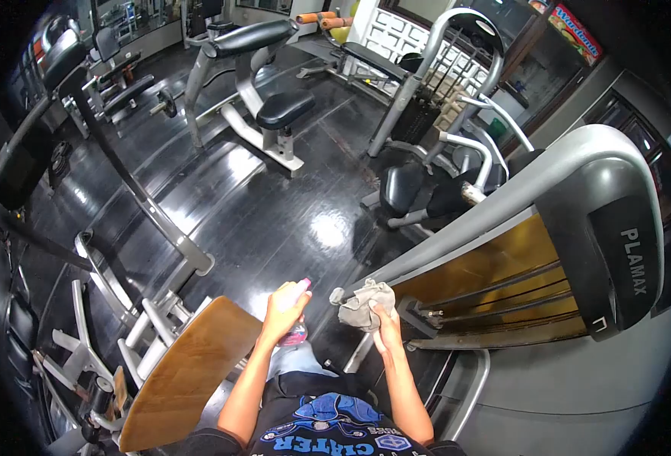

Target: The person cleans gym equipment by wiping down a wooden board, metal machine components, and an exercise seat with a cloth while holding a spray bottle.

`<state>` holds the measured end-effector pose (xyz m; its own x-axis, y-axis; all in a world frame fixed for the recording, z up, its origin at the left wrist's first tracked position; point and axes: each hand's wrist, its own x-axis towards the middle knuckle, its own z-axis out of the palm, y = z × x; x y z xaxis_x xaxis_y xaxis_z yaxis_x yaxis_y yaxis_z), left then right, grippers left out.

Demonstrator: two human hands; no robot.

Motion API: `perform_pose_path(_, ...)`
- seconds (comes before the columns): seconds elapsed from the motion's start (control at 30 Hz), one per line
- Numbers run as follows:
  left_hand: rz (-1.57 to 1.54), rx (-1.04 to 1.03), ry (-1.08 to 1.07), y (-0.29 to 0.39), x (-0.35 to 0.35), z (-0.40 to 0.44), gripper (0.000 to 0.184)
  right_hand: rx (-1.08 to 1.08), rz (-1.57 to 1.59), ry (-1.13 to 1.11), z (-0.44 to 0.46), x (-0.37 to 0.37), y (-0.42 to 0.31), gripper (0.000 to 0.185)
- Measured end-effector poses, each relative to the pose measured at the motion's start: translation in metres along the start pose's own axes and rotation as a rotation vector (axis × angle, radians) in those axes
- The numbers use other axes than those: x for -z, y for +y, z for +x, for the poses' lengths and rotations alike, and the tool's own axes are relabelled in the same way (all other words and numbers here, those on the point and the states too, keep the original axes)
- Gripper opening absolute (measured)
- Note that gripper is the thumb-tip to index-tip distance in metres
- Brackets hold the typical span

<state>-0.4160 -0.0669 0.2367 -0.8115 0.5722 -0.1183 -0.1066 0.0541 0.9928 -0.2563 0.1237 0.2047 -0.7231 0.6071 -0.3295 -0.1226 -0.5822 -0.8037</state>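
At the left, a brown, smooth-faced board with rounded corners [191, 372] slants beside the person's left forearm, apart from the fingers. Next comes the left hand [282, 313], its fingers wrapped around the upper part of a clear spray bottle with a pink nozzle and pink contents [296, 335]. The bottle's long axis runs nearly up and down the view, the nozzle on the far side and leaning slightly right, the base showing below the palm; seen from above, its true tilt cannot be told.

Right of the bottle, across a gap of glossy black floor [274, 220], a crumpled grey cloth [364, 305] is bunched in the right hand [385, 327]. That hand's fingers are closed on it, some hidden by the folds; the bundle has no clear long axis. The cloth overlaps the near, lower end of a thick silver-grey metal tube [495, 204], and whether they touch cannot be told. The tube rises away rightward to a black machine cover marked PLAMAX [612, 220]. The right hand is the nearer one to it.

Counted left to right: one board, one bottle, one cloth, one PLAMAX cover.
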Motion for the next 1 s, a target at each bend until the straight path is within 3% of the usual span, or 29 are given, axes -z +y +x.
perform_pose_path(0.2, -0.01, -0.02, 0.018, 0.003, -0.006, 0.035, 0.016, -0.008, -0.171, 0.029, 0.024, 0.005, -0.026, 0.044)
perform_pose_path(0.37, 0.032, -0.013, 0.108, 0.015, 0.001, 0.057, 0.019, -0.068, -0.068, -0.033, 0.065, -0.026, -0.04, 0.044)
perform_pose_path(0.57, -0.028, -0.026, 0.308, 0.03, 0.023, 0.077, 0.021, -0.299, -0.098, -0.223, 0.15, -0.059, -0.038, 0.042)
perform_pose_path(0.63, -0.044, -0.009, 0.399, 0.032, 0.032, 0.085, 0.018, -0.303, -0.053, -0.442, 0.169, -0.1, -0.045, 0.042)
perform_pose_path(0.73, 0.135, -0.2, 0.526, 0.027, 0.048, 0.1, 0.018, -0.398, -0.139, -0.521, 0.207, -0.155, -0.038, 0.042)
perform_pose_path(0.9, 0.149, -0.173, 0.792, 0.043, 0.083, 0.109, 0.017, -0.563, -0.362, -0.752, 0.25, -0.242, -0.016, 0.04)
perform_pose_path(0.97, 0.285, -0.35, 0.932, 0.044, 0.101, 0.109, 0.013, -0.645, -0.381, -0.832, 0.261, -0.278, 0.002, 0.039)
perform_pose_path(1.0, 0.294, -0.338, 0.987, 0.049, 0.11, 0.106, 0.013, -0.686, -0.407, -0.891, 0.266, -0.292, 0.01, 0.039)
